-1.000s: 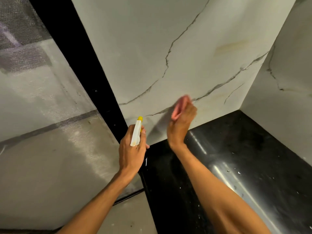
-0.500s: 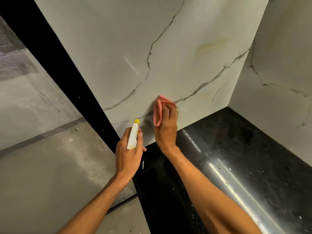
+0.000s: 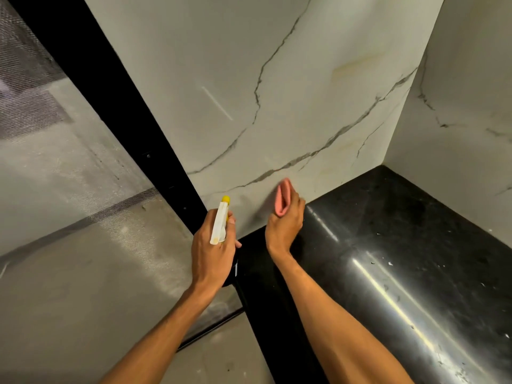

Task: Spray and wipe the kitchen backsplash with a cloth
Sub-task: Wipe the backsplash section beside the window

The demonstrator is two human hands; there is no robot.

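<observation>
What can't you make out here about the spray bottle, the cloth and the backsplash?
Spray bottle: head view; the left hand gripping it hides its body and fill level.
Pink cloth: the right hand holding it covers most; contact with the backsplash unclear.
Backsplash: top cut off by the frame edge.
Specks on the black counter: too small to identify.

Black, glossy countertop (image 3: 415, 217) is noted, butted against the marble backsplash (image 3: 277, 79) along its far edge and into the right corner. Small pale flecks (image 3: 390, 263) are scattered over its surface. A bright streak of light is reflected lengthwise.
</observation>
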